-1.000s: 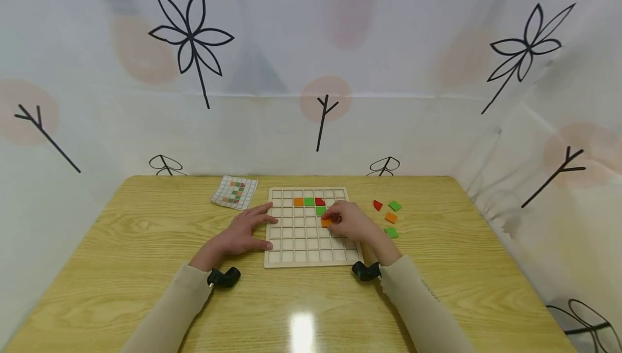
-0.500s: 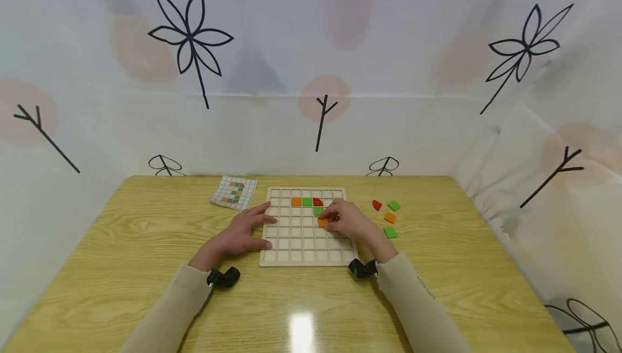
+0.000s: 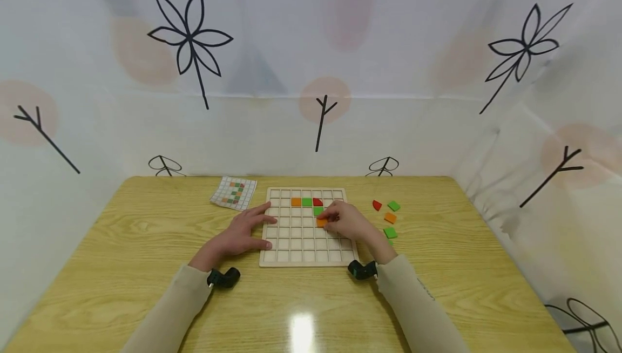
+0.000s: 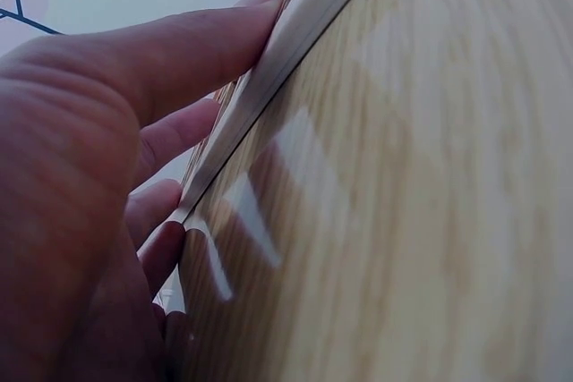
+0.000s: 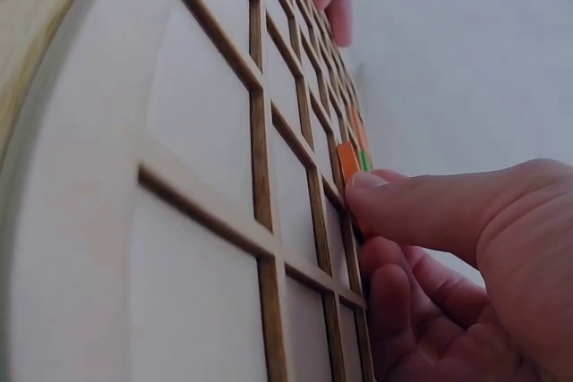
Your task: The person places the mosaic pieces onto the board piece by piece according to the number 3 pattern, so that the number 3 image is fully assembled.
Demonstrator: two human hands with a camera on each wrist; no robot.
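A pale wooden grid board [image 3: 295, 244] lies on the table in the head view. My left hand [image 3: 241, 232] has its fingers spread along the board's left edge, the thumb [image 4: 210, 42] against the rim in the left wrist view. An orange square tile [image 3: 321, 223] is pinched between thumb and fingers of my right hand [image 3: 350, 222], low over the grid. In the right wrist view this orange tile [image 5: 347, 159] stands tilted at the cell dividers. Set in the cells are an orange tile [image 3: 296, 202], a green tile [image 3: 306, 202], a rounded red tile [image 3: 317, 202] and another green tile [image 3: 318, 211].
Right of the board lie loose tiles: a red one [image 3: 377, 205], a green one [image 3: 393, 205], an orange one [image 3: 390, 217] and a lower green one [image 3: 390, 232]. A printed grid card [image 3: 225, 191] lies at the back left. A patterned cloth [image 3: 272, 131] hangs behind the table.
The board has slid slightly left. My right hand has shifted a little left with the orange tile, while the left hand stays nearly still.
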